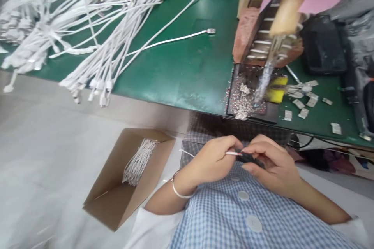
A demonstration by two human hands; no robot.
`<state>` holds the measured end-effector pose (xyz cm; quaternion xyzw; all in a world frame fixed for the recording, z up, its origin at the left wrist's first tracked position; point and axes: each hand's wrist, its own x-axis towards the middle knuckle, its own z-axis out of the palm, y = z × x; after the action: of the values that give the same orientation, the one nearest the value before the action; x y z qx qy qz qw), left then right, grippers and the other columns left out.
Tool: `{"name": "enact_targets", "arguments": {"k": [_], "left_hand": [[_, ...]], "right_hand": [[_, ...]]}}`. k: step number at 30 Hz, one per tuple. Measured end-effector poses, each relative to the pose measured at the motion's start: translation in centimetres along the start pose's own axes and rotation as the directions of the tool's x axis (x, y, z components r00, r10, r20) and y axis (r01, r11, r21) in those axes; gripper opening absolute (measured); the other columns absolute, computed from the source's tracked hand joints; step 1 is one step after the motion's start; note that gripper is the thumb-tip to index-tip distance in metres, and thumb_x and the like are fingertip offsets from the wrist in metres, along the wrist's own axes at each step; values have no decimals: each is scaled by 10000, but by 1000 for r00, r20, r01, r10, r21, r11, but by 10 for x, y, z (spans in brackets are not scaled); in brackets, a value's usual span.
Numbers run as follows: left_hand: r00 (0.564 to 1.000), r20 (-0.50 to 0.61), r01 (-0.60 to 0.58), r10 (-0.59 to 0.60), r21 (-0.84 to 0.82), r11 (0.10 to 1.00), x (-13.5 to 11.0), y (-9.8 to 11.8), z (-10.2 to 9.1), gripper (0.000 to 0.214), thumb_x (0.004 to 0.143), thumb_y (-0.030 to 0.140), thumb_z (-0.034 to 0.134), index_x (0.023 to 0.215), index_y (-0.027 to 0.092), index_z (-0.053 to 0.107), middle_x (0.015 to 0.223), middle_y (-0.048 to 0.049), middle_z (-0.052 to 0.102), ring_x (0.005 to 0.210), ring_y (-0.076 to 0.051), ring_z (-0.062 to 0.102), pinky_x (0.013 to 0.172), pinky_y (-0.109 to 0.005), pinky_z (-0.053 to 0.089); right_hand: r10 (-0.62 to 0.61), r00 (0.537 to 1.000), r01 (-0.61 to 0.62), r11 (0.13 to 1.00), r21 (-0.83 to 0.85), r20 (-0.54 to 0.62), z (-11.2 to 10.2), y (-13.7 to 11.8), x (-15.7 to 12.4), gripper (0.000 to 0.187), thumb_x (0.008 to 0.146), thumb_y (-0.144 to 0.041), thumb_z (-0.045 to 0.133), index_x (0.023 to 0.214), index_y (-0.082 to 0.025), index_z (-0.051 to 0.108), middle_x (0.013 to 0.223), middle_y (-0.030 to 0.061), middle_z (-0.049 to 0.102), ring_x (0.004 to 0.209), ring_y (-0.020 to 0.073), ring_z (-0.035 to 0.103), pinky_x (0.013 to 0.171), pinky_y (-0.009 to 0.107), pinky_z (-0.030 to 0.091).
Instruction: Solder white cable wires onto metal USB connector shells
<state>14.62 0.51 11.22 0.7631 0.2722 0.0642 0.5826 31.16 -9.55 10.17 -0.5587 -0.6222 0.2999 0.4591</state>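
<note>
Checked garment point(216, 218): blue and white, below both hands.
Left hand point(214, 159): fingers pinching a white cable point(231, 153), its red-wired tip poking out.
Right hand point(274, 167): thumb and forefinger parted beside that tip; whether they touch it, I cannot tell.
Cardboard box point(111, 206): left of the hands, thin white leads point(140, 161) inside.
Green bench point(175, 74): cable heap point(117, 41) at left, soldering iron point(276, 44) at right, pointing into silvery crumbs point(242, 105).
</note>
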Motion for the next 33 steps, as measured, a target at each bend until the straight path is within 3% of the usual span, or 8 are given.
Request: {"name": "enact_targets", "arguments": {"k": [4,9,14,17,20,26,29,33], "left_hand": [[997,77,-25,29,-53,998,11,4,10,163,831,113,409,824,172,560,821,-28,676,745,-159,613,677,-259,448],[995,89,-38,42,-57,998,11,3,18,84,826,131,453,809,193,506,734,11,579,659,-135,518,614,-245,398],[998,-53,-46,32,-275,960,5,6,21,126,824,209,604,924,183,531,729,21,553,595,-104,481,547,-213,410],[988,-133,-113,77,-287,951,2,7,20,136,885,292,622,911,160,595,729,-3,601,605,-102,511,570,-215,427],[976,-168,-169,136,-197,966,1,6,17,163,942,267,566,887,148,663,735,-28,663,612,-107,552,590,-219,439],[961,-111,-264,252,-115,958,-1,2,9,131,926,191,582,881,146,696,694,-23,700,587,-101,595,595,-205,461],[968,-142,-231,208,-172,958,-2,2,10,133,939,225,576,906,146,678,686,-25,700,572,-100,609,553,-193,460],[975,-161,-199,153,-335,921,-4,6,18,132,958,271,570,922,151,611,679,-32,699,579,-102,639,522,-174,467]], "right_hand": [[-46,998,45,999,-14,-54,-6,-6,3,108,919,-283,634,999,-211,639,744,1,557,627,103,534,519,209,465],[-85,994,82,996,-37,-70,-11,-10,7,83,884,-134,615,921,-206,635,730,-4,576,613,101,564,522,216,479],[-131,985,120,988,-98,-108,-19,-6,9,146,849,-69,614,899,-206,618,726,-5,568,621,101,563,520,214,463],[-147,982,133,984,-118,-115,-24,-5,8,171,845,-49,600,919,-202,615,742,1,566,635,103,558,538,222,458],[-124,991,119,990,-77,-56,-31,-6,8,142,865,-63,575,893,-199,605,725,-2,558,631,103,541,552,227,446],[15,965,-51,990,131,263,-42,-9,13,202,946,-196,554,751,-178,602,642,-27,510,551,70,490,492,191,382],[39,992,-47,997,59,119,-37,-6,12,152,927,-177,584,777,-184,611,655,-21,547,572,77,518,507,197,401],[-37,994,37,999,2,-100,-24,-3,5,93,907,-167,601,824,-210,606,627,-24,551,573,102,526,514,225,428]]}}
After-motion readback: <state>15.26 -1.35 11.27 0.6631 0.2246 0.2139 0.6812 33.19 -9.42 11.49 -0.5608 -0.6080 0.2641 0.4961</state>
